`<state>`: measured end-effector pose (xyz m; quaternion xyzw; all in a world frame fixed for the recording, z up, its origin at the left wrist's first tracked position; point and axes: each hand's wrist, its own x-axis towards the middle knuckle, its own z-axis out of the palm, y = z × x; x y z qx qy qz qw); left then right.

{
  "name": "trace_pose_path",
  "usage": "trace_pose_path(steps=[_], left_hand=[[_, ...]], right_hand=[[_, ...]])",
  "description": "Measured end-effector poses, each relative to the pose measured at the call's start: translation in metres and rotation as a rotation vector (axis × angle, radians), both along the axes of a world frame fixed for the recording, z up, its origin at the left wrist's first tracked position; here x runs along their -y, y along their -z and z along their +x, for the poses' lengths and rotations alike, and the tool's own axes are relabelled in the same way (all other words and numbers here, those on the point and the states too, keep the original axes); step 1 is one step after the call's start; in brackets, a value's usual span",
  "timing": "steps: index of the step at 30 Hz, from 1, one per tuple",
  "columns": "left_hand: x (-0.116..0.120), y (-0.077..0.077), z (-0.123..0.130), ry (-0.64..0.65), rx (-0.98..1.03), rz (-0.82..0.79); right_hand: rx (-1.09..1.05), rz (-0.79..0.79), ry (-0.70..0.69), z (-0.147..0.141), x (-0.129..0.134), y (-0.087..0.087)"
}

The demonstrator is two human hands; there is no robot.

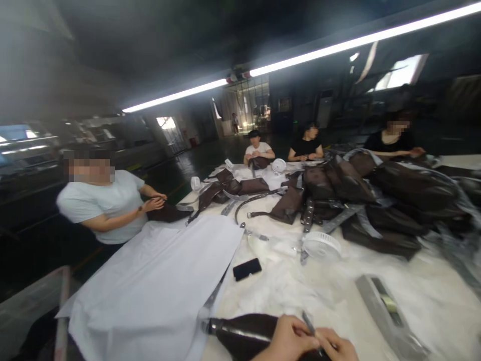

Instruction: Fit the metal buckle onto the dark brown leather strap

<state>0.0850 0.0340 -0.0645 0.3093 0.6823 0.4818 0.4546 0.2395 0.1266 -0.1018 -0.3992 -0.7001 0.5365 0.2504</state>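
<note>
At the bottom edge of the view, my left hand point(289, 341) and my right hand point(334, 346) meet over a glossy dark brown bag piece point(240, 333) with a metal-tipped end. My left hand presses on this piece. A slim grey metal tool point(308, 323) stands between my fingers and seems pinched by my right hand, though its lower end is hidden. A black phone point(247, 269) lies on the white-covered table point(338, 321) ahead of my hands, out of reach of my fingers.
A large white sheet point(150, 286) lies to my left. Dark brown bags and straps point(376, 200) are heaped ahead, with a white round fan point(322, 246) among them. A grey flat bar point(387, 311) lies to my right. Several seated people work around the table.
</note>
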Motion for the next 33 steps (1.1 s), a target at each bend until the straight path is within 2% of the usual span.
trace_pose_path(steps=[4, 6, 8, 10, 13, 14, 16, 19, 23, 28, 33], left_hand=[[-0.014, -0.020, 0.001, -0.002, -0.017, 0.045], [-0.022, -0.021, 0.000, 0.017, 0.012, 0.061], [-0.027, -0.016, -0.003, 0.048, 0.045, 0.051], [-0.028, -0.009, -0.007, 0.084, 0.091, 0.024], [-0.027, -0.002, -0.011, 0.131, 0.156, -0.013], [-0.026, 0.000, -0.012, 0.142, 0.169, -0.018], [-0.026, 0.001, -0.012, 0.160, 0.188, -0.022], [-0.026, 0.000, -0.013, 0.169, 0.215, -0.026], [-0.025, 0.001, -0.013, 0.157, 0.257, -0.041], [-0.024, 0.008, -0.011, 0.114, 0.288, -0.064], [-0.024, 0.013, -0.012, 0.098, 0.322, -0.093]], right_hand=[[-0.106, 0.053, 0.085, -0.011, 0.012, -0.031], [-0.145, 0.072, 0.072, -0.013, 0.010, -0.036], [-0.194, 0.074, 0.156, -0.009, 0.003, -0.032], [-0.214, 0.066, 0.422, 0.008, -0.009, -0.021], [-0.157, 0.068, 0.892, 0.055, -0.040, -0.001], [-0.122, 0.079, 0.998, 0.074, -0.054, 0.005], [-0.049, 0.091, 1.120, 0.112, -0.084, 0.016], [0.059, 0.073, 1.090, 0.153, -0.124, 0.028], [0.187, 0.011, 0.911, 0.170, -0.152, 0.037], [0.266, -0.062, 0.800, 0.172, -0.161, 0.045], [0.229, -0.019, 0.828, 0.181, -0.154, 0.050]])
